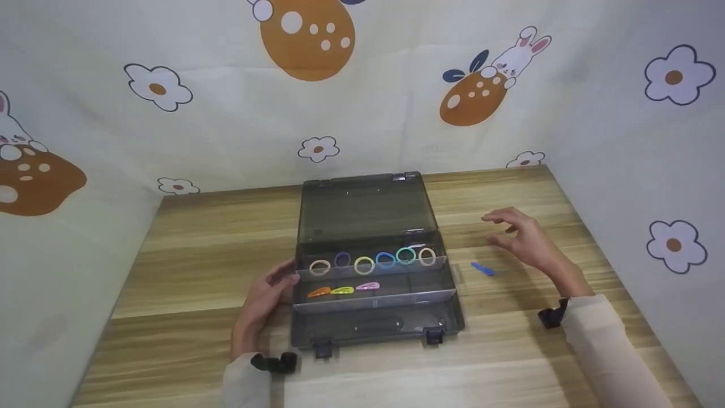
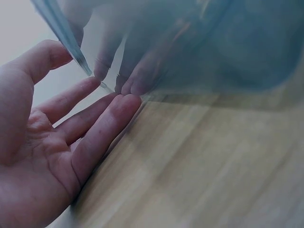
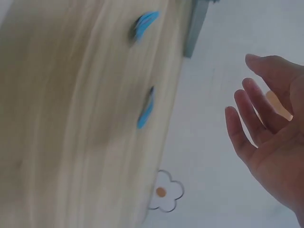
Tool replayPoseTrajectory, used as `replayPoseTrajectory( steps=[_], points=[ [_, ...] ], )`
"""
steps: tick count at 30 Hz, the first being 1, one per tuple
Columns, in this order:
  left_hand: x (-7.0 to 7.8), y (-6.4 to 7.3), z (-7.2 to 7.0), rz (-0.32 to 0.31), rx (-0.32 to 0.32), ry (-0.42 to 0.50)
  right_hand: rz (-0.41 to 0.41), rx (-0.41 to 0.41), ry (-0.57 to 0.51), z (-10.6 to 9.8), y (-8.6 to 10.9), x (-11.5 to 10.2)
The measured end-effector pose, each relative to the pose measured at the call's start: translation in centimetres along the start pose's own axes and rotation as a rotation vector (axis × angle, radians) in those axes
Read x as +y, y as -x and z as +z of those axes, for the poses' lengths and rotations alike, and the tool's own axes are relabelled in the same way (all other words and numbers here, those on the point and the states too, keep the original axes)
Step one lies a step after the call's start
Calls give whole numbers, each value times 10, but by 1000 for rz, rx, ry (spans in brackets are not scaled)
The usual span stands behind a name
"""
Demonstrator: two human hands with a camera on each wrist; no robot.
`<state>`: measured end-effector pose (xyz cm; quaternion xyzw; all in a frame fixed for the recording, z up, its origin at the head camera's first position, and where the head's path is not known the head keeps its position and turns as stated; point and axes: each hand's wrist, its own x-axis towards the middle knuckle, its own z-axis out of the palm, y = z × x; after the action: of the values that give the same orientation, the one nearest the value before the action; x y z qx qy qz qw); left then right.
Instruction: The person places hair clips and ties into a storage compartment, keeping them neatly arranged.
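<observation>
A dark see-through plastic storage box lies with its lid folded back. Six-odd, or several, coloured hair ties sit in its back compartment. An orange snap hair clip, a yellow one and a pink one lie in the middle compartment; the front one holds nothing visible. My left hand rests against the box's left side, its fairly straight fingertips touching the clear wall. Right of the box, my right hand hovers with loosely bent fingers, holding nothing. Below it lies a blue hair clip; the right wrist view shows two blue clips.
The wooden table meets patterned cloth walls at the back and both sides. Two latches stick out at the box's front edge. Black straps with small devices sit on both wrists.
</observation>
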<state>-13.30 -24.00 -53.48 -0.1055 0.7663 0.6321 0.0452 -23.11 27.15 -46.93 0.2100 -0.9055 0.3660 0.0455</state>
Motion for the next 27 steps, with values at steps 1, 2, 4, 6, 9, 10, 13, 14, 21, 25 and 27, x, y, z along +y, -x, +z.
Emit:
replayPoseTrajectory(
  steps=[1, 2, 4, 6, 9, 10, 13, 14, 21, 25, 27],
  points=[
    [0, 0, 0, -2, -2, -1, 15, -5, 0, -1, 1, 4],
    [0, 0, 0, -4, -3, -2, 33, -12, -1, -2, 1, 9],
    [0, 0, -1, 1, -6, 0, 72, -36, -2, -4, 2, 17],
    [-1, -1, 0, 3, -3, 3, 111, -60, -11, -6, 4, 24],
    [-1, 0, 0, 10, -5, 15, 174, -98, -27, -7, 5, 33],
    [-1, 0, 0, 14, -7, 20, 196, -114, -43, -7, 5, 36],
    [0, 1, 0, 21, -8, 32, 246, -160, -68, -8, 5, 42],
    [0, 1, 1, 24, -9, 36, 258, -173, -75, -8, 5, 44],
    [1, 0, 1, 19, -13, 54, 320, -190, -75, -7, 5, 51],
    [1, 0, 1, 25, -7, 51, 332, -175, -58, -5, 2, 51],
    [1, 0, 1, 27, -6, 49, 334, -169, -40, -4, 1, 51]
  ],
)
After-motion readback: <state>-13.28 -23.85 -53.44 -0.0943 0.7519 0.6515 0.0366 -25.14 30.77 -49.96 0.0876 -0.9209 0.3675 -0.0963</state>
